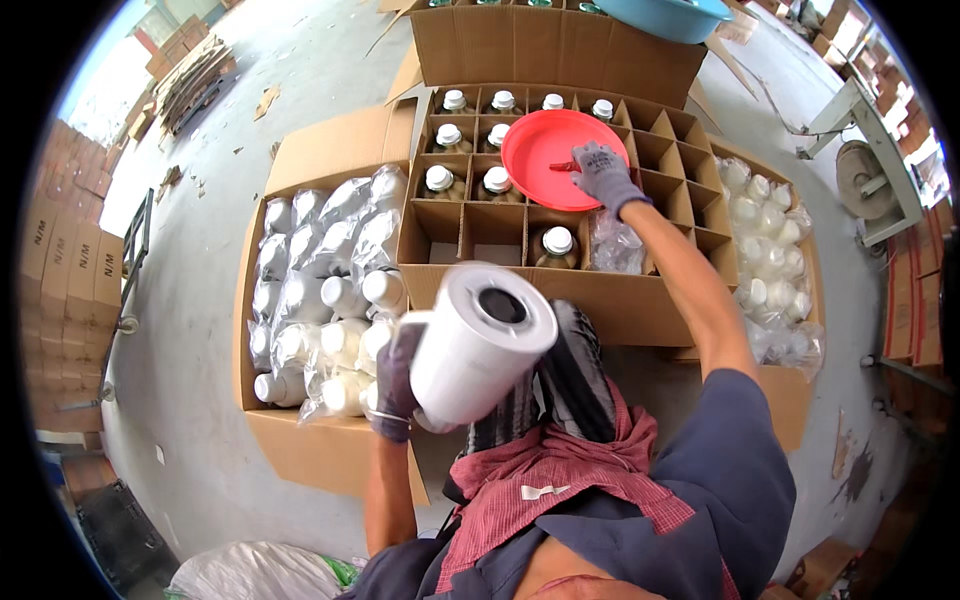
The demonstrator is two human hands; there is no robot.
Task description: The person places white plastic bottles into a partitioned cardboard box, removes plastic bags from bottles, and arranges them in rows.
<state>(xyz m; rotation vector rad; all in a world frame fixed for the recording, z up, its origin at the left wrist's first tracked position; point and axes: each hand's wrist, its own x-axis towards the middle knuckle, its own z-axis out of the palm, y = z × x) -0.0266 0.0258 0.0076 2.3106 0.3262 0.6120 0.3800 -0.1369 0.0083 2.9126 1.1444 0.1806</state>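
My left hand (396, 385), in a grey glove, grips a large white cylindrical vessel (465, 370) by its side, above my lap. A round dark opening sits in its pale end, which faces up. My gloved right hand (602, 172) reaches over a round red basin (540, 150). Its fingers are closed on a small dark red piece (564, 166), too small to name. The basin rests on a divided cardboard box (490, 272), where several white-capped bottles (440, 178) stand in the cells.
To the left, an open carton (243, 345) holds white-capped vessels in clear plastic. Another carton (808, 290) at the right holds similar wrapped ones. Behind stands a further box (560, 50) with a blue basin (665, 18) on it. Stacked cartons (75, 270) line the left.
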